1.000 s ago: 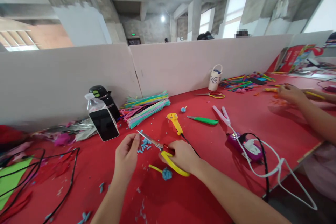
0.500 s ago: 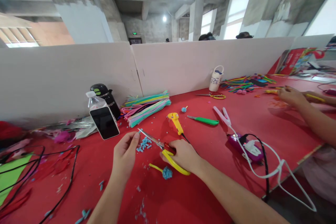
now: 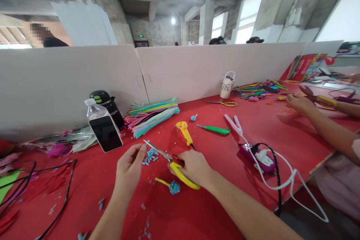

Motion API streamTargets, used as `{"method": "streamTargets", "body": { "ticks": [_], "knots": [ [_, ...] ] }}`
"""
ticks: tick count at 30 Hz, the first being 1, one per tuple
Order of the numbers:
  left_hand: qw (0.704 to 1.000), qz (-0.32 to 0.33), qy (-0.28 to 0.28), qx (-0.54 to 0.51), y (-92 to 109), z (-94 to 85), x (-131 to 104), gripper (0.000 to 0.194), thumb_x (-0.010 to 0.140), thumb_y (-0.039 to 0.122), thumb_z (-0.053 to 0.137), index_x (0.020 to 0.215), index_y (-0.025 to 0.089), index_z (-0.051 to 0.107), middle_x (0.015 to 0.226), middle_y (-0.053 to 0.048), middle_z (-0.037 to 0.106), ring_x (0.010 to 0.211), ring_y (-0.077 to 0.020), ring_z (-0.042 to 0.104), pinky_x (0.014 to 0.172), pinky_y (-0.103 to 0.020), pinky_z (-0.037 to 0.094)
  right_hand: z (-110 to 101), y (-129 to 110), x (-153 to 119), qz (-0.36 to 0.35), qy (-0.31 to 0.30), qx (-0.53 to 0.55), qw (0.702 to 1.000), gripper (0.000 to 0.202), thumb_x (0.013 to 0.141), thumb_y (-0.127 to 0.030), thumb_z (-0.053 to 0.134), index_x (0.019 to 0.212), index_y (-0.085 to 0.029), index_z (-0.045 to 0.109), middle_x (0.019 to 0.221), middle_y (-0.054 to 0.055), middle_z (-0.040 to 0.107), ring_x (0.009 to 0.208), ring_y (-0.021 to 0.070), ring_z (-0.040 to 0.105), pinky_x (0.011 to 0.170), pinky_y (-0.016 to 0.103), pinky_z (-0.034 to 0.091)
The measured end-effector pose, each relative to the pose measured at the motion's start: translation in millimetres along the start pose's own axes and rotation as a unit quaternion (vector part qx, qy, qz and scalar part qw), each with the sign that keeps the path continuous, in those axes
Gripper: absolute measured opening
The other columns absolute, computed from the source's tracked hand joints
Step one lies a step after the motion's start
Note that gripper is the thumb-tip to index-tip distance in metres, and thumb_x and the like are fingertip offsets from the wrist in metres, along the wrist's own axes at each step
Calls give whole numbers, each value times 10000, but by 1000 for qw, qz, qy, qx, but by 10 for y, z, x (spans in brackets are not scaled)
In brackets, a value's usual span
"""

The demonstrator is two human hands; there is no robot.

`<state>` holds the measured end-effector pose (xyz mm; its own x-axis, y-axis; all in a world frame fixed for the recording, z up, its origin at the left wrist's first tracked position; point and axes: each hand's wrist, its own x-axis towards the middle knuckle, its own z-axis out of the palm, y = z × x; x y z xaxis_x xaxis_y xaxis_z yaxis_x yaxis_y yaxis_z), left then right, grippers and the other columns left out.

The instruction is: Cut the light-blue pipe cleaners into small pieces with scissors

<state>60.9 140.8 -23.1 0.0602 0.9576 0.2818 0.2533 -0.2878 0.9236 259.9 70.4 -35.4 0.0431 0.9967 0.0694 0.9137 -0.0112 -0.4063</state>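
Note:
My right hand (image 3: 194, 164) grips a pair of scissors (image 3: 182, 177) with yellow and red handles, its blades pointing up and left. The blade tips reach my left hand (image 3: 129, 165), whose thumb and fingers pinch a blue pipe cleaner (image 3: 147, 142); only a short bit of it shows. Just below the blades lies a heap of short blue cut pieces (image 3: 151, 155). Nearer to me, under the scissors, rests a fuzzy blue ball (image 3: 174, 187) on a yellow stem. Beyond my right hand is a yellow glue gun (image 3: 184, 133).
A green-handled knife (image 3: 217, 130), a pink flat iron (image 3: 234, 124) and a purple power strip (image 3: 258, 159) with cords lie rightward. Behind are pipe cleaner bundles (image 3: 157, 117) and a leaning phone (image 3: 106, 133). Black cables (image 3: 70, 180) cross the left. A co-worker's hand (image 3: 298, 104) works far right.
The view has turned slightly right. My hands hold nearly the same pose, scissors against the pipe cleaner. A person now shows behind the partition at far left; the co-worker's open scissors have come into sight.

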Motion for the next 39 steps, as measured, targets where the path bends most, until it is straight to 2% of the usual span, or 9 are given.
{"method": "streamTargets", "body": {
  "ticks": [3,6,11,23,28,31,34,39],
  "knots": [
    [1000,0,-2,14,-15,24,4,351,768,495,610,862,160,655,677,0,588,653,-125,523,610,-202,426,-21,12,5,-1,-7,-17,1000,522,774,-693,457,763,-231,699,707,71,693,677,195,645,534,239,332],
    [1000,4,-2,21,-30,43,6,345,782,491,594,851,157,648,662,3,578,635,-123,513,596,-204,416,-15,29,12,2,-19,-14,1000,453,777,-637,505,790,-232,708,734,72,704,702,196,653,548,235,349],
    [999,6,7,31,-47,60,-7,326,797,473,584,834,153,637,649,4,577,629,-120,509,587,-200,407,15,45,25,2,-24,-11,1000,389,776,-576,537,760,-222,696,719,69,703,689,200,659,509,231,317],
    [999,18,5,38,-105,89,-10,306,815,452,572,840,156,646,672,9,571,640,-118,503,594,-202,403,66,20,46,13,-52,-53,997,451,856,-557,453,833,-181,701,816,125,710,775,215,673,593,244,384],
    [999,18,4,30,-132,74,7,318,802,462,585,855,157,658,694,-1,601,655,-129,523,612,-212,408,92,12,29,10,-41,-45,998,432,854,-539,460,777,-184,692,748,109,695,715,203,662,539,248,337],
    [1000,13,5,19,-142,57,21,312,802,452,587,862,155,657,692,-3,603,654,-124,522,620,-209,412,107,22,21,6,-20,-17,1000,472,821,-597,471,674,-189,656,662,83,662,631,184,622,492,252,280],
    [1000,-3,1,-3,-152,42,30,307,799,447,589,832,147,643,674,-5,593,639,-121,512,604,-207,409,91,64,35,31,-19,60,998,524,793,-663,462,599,-193,588,578,45,598,552,145,544,456,241,236],
    [999,-16,-10,-38,-145,0,29,290,826,429,543,754,152,586,626,13,524,598,-104,462,572,-201,378,24,138,55,23,5,138,990,459,745,-659,538,648,-210,525,551,-19,514,504,108,421,465,215,253]
  ]
}}
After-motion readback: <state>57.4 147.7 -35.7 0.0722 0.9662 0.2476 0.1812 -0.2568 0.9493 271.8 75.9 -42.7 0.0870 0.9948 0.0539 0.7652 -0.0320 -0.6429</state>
